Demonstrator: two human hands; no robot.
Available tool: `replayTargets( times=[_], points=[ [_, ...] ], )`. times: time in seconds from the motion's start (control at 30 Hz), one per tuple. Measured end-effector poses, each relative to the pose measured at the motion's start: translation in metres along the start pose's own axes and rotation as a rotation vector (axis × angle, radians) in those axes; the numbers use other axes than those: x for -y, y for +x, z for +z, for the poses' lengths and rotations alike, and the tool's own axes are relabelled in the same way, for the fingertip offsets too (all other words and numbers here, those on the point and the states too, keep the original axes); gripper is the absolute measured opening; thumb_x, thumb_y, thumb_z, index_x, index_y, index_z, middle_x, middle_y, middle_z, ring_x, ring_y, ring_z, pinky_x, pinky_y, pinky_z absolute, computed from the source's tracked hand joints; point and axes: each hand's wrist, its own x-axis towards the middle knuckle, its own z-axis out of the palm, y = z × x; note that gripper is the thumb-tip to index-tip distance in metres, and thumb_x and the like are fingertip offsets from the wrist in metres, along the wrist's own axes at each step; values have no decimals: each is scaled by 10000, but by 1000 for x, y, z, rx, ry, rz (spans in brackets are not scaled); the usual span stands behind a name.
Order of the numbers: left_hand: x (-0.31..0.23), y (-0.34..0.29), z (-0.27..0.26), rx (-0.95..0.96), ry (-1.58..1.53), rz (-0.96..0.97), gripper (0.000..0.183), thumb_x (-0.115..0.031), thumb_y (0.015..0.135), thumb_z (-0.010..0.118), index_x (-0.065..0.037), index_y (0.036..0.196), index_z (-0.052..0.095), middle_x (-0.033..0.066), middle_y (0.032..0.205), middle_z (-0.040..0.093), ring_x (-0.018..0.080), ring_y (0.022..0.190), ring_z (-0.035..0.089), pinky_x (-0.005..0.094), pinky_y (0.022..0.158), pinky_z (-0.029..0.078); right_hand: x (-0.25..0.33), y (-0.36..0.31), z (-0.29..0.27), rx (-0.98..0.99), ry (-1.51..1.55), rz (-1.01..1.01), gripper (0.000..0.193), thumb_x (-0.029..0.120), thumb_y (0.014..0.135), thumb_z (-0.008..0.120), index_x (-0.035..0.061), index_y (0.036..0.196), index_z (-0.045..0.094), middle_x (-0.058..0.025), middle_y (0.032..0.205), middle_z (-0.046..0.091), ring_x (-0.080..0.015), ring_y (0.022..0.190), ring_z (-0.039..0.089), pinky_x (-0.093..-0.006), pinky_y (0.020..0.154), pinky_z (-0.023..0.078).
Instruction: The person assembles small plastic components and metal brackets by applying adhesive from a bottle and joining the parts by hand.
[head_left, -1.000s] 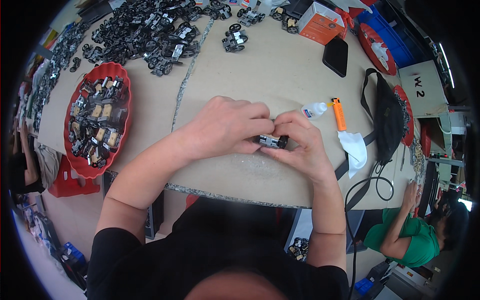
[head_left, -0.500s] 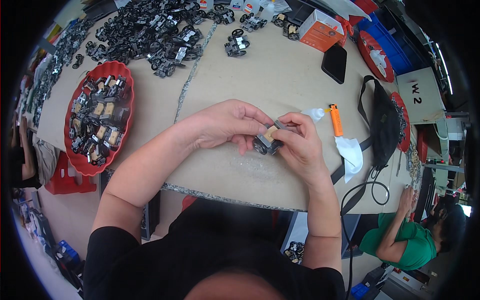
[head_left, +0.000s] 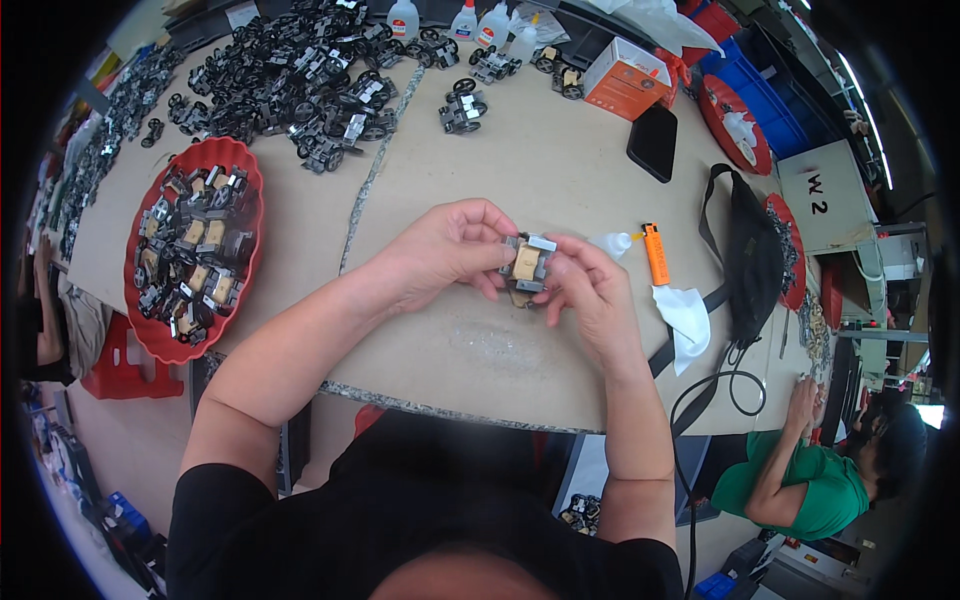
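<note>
Over the middle of the table, a small toy car chassis (head_left: 528, 264) with dark wheels, a tan block and silvery metal pieces is held up between my hands. My left hand (head_left: 448, 246) pinches its left side between thumb and fingers. At the right edge, the thumb and fingertips of my right hand (head_left: 597, 290) grip it, partly hiding that side. Just beyond my right hand lies a small white bottle (head_left: 612, 243) with an orange tip. Beside it are an orange lighter-shaped object (head_left: 655, 255) and a white cloth (head_left: 683, 325).
To the left, a red scalloped tray (head_left: 258, 205) holds several similar chassis. A large heap of chassis (head_left: 300, 80) covers the back left. At right are a black phone (head_left: 653, 143), an orange box (head_left: 627, 78) and a black bag (head_left: 755, 260). A person in green (head_left: 815, 485) sits beyond.
The chassis has turned in my hands, so its tan block and metal pieces now face up. My right-hand fingers have shifted along its right side. The view has moved slightly.
</note>
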Motion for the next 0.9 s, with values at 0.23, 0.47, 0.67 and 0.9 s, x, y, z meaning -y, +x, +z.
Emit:
replayTargets(
  times=[0.23, 0.47, 0.67, 0.9],
  points=[
    [3, 2, 2, 42, 39, 14, 169, -65, 821, 573, -41, 958, 477, 43, 818, 577, 96, 704, 581, 224, 570, 507, -6, 7, -2, 104, 74, 136, 223, 62, 825, 555, -68, 1000, 511, -66, 787, 560, -86, 614, 553, -194, 472, 449],
    [4, 2, 10, 54, 117, 37, 174, -24, 789, 567, -41, 933, 471, 45, 814, 577, 96, 704, 580, 220, 551, 510, 0, -1, -6, 106, 19, 196, 291, 66, 797, 580, -64, 1036, 475, -89, 797, 572, -101, 605, 566, -213, 490, 484],
    [6, -8, 10, -32, 164, 26, 169, 22, 763, 543, -24, 906, 466, 69, 803, 575, 113, 654, 573, 226, 522, 511, -25, 7, 3, 202, 187, 137, 218, 45, 780, 577, -49, 959, 494, -60, 749, 571, -80, 569, 553, -204, 452, 464],
    [2, -6, 16, -83, 135, -2, 167, 60, 733, 529, -12, 870, 465, 76, 761, 567, 103, 591, 560, 229, 512, 521, -18, 6, 3, 190, 75, 178, 232, 58, 754, 601, -58, 925, 495, -53, 740, 556, -71, 587, 545, -205, 447, 463]
  ],
)
